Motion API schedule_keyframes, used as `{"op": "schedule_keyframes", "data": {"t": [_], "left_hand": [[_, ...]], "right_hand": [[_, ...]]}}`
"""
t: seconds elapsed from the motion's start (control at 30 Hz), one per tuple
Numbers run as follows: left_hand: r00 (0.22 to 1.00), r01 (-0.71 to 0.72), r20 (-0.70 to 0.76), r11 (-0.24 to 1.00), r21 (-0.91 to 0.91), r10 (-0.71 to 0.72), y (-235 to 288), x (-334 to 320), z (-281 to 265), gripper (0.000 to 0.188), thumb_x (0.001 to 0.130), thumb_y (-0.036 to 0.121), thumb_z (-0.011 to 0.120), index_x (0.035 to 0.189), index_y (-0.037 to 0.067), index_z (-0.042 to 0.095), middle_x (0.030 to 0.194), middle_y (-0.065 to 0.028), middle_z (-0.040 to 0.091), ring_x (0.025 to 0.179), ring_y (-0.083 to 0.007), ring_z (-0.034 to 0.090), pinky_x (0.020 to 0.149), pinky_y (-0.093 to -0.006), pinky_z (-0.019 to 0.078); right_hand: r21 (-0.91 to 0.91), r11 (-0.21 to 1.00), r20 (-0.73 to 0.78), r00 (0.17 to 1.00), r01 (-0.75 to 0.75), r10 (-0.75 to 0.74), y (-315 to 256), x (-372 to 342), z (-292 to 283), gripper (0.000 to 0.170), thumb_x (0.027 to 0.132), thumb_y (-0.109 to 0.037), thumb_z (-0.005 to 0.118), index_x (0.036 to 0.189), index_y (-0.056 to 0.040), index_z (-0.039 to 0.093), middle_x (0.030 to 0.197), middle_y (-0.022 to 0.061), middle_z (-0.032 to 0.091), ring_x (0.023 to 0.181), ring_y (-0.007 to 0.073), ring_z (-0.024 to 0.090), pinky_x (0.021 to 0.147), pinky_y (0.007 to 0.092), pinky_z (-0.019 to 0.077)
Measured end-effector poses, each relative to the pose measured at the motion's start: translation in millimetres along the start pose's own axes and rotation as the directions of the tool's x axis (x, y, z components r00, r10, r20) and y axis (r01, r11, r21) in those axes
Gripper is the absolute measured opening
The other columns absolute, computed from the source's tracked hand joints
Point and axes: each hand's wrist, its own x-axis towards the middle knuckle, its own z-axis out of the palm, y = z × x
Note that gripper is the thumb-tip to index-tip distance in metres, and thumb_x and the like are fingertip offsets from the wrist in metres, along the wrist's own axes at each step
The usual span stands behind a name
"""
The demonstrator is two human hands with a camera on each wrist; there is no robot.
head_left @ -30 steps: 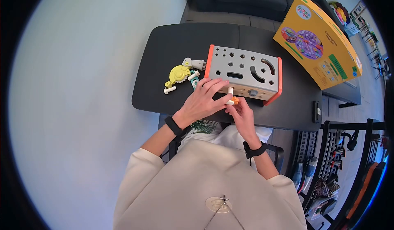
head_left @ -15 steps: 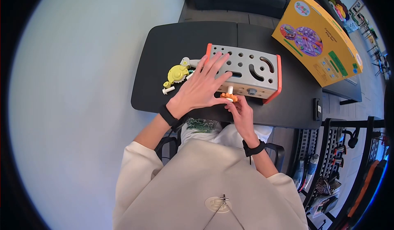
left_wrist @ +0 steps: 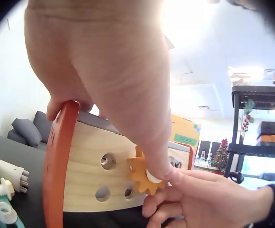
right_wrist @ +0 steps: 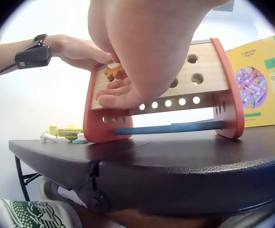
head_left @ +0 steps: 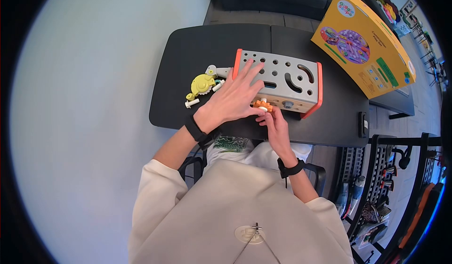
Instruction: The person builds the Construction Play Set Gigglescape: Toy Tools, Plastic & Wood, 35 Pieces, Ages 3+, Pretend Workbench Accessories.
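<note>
The left hand (head_left: 229,101) lies spread across the grey holed top (head_left: 282,66) of a toy bench, its thumb on the white bolt head (left_wrist: 154,176) at the orange gear (left_wrist: 139,173). Against the wooden front panel (left_wrist: 87,166), the gear sits upright. The right hand (head_left: 279,131) has its thumb and fingers at the gear's lower right edge, pinching it by the bolt head. In the right wrist view the right hand (right_wrist: 142,52) partly covers the gear (right_wrist: 114,72). How deep the bolt sits is hidden.
Left of the bench on the black table (head_left: 188,47) lie a yellow toy piece (head_left: 203,83), a grey piece and white bolts (head_left: 192,103). A large yellow box (head_left: 362,45) stands at the right. A small black object (head_left: 362,124) is by the right edge.
The left hand has gone from the bolt area to lying spread on the bench top, thumb at the bolt head. The gear has moved in toward the front panel, and less bolt shaft shows.
</note>
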Motion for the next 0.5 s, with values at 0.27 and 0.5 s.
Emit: {"op": "schedule_keyframes", "data": {"t": [0.27, 0.5], "left_hand": [[1.0, 0.019, -0.006, 0.999, 0.034, -0.019, 2.3, -0.6, 2.7, 0.058, 0.083, 0.044, 0.086, 0.114, 0.001, 0.062, 0.165, -0.02, 0.038, 0.156, -0.0466, 0.032, 0.115, -0.0569, 0.0448], [0.999, 0.025, -0.023, 0.998, 0.063, -0.023, 3.8, -1.1, 2.5, 0.054, 0.085, 0.043, 0.083, 0.114, 0.003, 0.063, 0.165, -0.0183, 0.04, 0.156, -0.0448, 0.033, 0.114, -0.056, 0.0453]], "right_hand": [[0.073, 0.996, -0.004, 0.998, -0.058, 0.059, 0.1, 4.4, 3.3, 0.027, 0.114, -0.016, 0.047, 0.127, 0.0046, 0.059, 0.108, 0.0123, 0.074, 0.097, 0.0175, 0.074, 0.084, 0.0315, 0.0584], [0.155, 0.985, -0.001, 0.997, -0.076, 0.077, 7.7, 7.9, 4.1, 0.027, 0.115, -0.016, 0.046, 0.122, 0.0045, 0.061, 0.103, 0.0106, 0.073, 0.094, 0.0162, 0.073, 0.083, 0.0298, 0.0578]]}}
